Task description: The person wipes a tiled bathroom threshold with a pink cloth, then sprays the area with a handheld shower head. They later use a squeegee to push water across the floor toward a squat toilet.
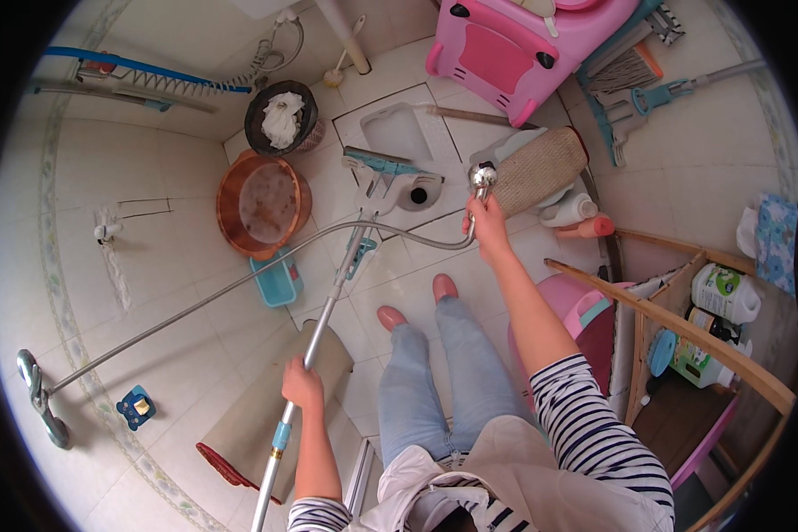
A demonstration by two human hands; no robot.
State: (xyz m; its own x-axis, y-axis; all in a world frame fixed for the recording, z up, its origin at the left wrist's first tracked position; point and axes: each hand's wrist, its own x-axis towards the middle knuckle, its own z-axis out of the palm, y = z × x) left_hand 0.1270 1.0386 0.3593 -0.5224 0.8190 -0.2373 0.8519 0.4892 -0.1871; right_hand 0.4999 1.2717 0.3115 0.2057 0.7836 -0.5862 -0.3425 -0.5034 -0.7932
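Note:
My left hand is closed around the metal pole of a mop. The mop's grey and teal head rests over the squat toilet, beside its round drain hole. In my right hand is the handle of a chrome shower head, raised in front of a rolled woven mat. Its metal hose runs across the mop pole to the wall tap at the far left. Whether water flows from the shower head cannot be told.
Along the left wall stand a bin with a black bag, an orange basin of cloudy water and a teal tub. A rolled mat leans at lower left. Right are bottles, a pink tub and a wooden-framed shelf.

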